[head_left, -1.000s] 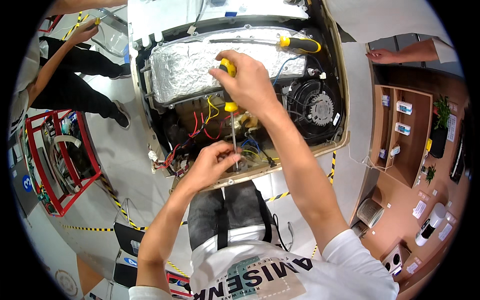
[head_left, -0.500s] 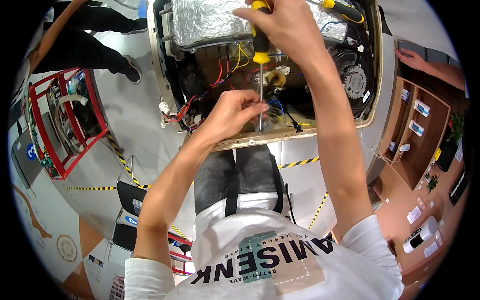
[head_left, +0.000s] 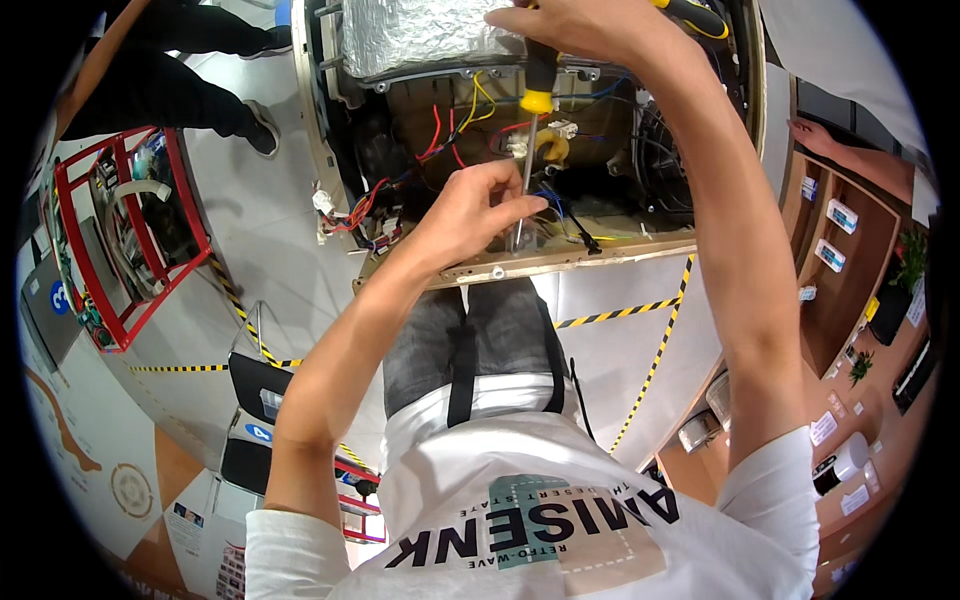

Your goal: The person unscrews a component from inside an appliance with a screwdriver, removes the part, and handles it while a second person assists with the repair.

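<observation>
A yellow-and-black screwdriver (head_left: 541,72) points down into an opened appliance (head_left: 440,274), its long shaft slanting slightly. My right hand (head_left: 585,28) is closed around the upper part of the handle, partly cut off by the top edge. Lower down, my left hand (head_left: 478,208) has thumb and fingers closed about the shaft close to its tip. The tip meets the inside of the near edge; any screw there is too small to make out. Around it run coloured wires (head_left: 560,208) and a copper-coloured ring (head_left: 552,148).
A foil-covered block (head_left: 425,38) fills the appliance's far side; a second screwdriver (head_left: 700,18) lies at its far right. Loose wire connectors (head_left: 323,202) hang at the left. A red-framed rack (head_left: 120,240) stands left. One person's legs (head_left: 170,95) and another's hand (head_left: 818,136) are nearby.
My right arm has swung outward to the right, and the screwdriver's handle now leans right. My left hand stays around the shaft near the tip.
</observation>
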A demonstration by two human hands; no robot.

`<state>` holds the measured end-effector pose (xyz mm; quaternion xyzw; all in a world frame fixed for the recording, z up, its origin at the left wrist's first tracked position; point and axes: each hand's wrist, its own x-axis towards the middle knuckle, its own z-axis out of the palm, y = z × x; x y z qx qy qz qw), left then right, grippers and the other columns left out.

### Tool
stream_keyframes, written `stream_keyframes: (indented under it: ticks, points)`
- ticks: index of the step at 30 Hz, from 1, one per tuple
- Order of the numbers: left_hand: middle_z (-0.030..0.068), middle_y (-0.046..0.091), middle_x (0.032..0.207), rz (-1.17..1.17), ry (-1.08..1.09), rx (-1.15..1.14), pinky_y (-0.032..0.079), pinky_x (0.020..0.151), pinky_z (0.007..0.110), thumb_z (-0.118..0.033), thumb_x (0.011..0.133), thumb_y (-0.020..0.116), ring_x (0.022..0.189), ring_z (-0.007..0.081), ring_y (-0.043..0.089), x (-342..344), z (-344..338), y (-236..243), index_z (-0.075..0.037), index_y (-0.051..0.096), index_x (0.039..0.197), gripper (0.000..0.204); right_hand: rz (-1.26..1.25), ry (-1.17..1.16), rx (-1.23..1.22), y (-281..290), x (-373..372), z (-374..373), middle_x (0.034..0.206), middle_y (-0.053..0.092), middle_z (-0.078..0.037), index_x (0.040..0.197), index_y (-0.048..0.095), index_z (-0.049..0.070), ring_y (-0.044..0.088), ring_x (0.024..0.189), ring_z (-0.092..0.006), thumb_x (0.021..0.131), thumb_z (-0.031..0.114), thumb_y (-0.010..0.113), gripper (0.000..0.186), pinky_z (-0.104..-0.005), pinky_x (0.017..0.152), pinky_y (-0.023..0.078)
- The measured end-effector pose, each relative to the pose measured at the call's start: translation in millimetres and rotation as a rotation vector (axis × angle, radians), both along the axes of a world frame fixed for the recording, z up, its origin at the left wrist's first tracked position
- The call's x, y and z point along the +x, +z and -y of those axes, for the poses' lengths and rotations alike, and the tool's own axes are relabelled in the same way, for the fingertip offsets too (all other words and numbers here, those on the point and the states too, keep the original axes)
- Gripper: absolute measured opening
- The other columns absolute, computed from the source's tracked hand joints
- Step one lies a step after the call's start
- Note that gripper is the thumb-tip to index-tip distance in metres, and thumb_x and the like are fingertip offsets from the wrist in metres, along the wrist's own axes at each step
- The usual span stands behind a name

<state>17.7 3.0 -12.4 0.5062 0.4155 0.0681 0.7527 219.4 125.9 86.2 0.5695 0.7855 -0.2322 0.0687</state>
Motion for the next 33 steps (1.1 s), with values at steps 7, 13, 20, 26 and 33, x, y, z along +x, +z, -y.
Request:
stream_keyframes:
  ticks: [7, 13, 20, 26, 33]
  points:
    - [0.0013, 0.066, 0.084, 0.145, 0.099, -0.168, 0.050, 0.067, 0.023, -0.017, 0.098, 0.064, 0.079, 0.0059, 0.059, -12, 4, 8, 0.001, 0.064, 0.095, 0.018, -0.551, -0.042, -0.529, 15, 8, -11, 0.107, 0.069, -0.026, 0.113, 0.067, -0.004, 0.067, 0.100, -0.0358, 0.094, 0.037, 0.057, 0.047, -0.0403, 0.089, 0.051]
    - [0.0028, 0.068, 0.084, 0.070, 0.019, -0.055, 0.052, 0.069, 0.025, -0.015, 0.098, 0.065, 0.078, 0.0077, 0.062, -8, 3, 0, 0.003, 0.064, 0.092, 0.020, 0.342, 0.205, -0.459, 31, -23, -37, 0.106, 0.068, -0.028, 0.109, 0.068, -0.005, 0.066, 0.097, -0.0352, 0.097, 0.048, 0.053, 0.057, -0.0434, 0.085, 0.050]
    - [0.0015, 0.062, 0.073, 0.078, 0.005, -0.028, 0.046, 0.061, 0.025, -0.017, 0.096, 0.067, 0.069, 0.0058, 0.054, -11, 3, 2, 0.004, 0.063, 0.084, 0.024, -0.359, 0.152, -0.577, 15, -3, -30, 0.098, 0.068, -0.023, 0.114, 0.063, -0.002, 0.065, 0.094, -0.0324, 0.099, 0.040, 0.053, 0.045, -0.0411, 0.084, 0.049]
    - [0.0147, 0.049, 0.058, 0.005, -0.052, 0.133, 0.038, 0.056, 0.039, -0.023, 0.089, 0.072, 0.054, 0.0217, 0.040, -5, -2, 2, 0.005, 0.059, 0.075, 0.034, 0.341, 0.132, -0.480, 32, -27, -36, 0.083, 0.068, -0.026, 0.084, 0.073, -0.003, 0.066, 0.085, -0.0413, 0.099, 0.053, 0.043, 0.066, -0.0469, 0.080, 0.051]
    - [0.0148, 0.048, 0.056, 0.020, 0.020, 0.126, 0.039, 0.056, 0.040, -0.024, 0.087, 0.075, 0.053, 0.0230, 0.040, -6, -2, 11, 0.005, 0.055, 0.069, 0.039, -0.258, 0.102, -0.726, 21, 1, -42, 0.105, 0.065, -0.009, 0.109, 0.056, 0.006, 0.056, 0.095, -0.0187, 0.098, 0.030, 0.061, 0.027, -0.0336, 0.084, 0.044]
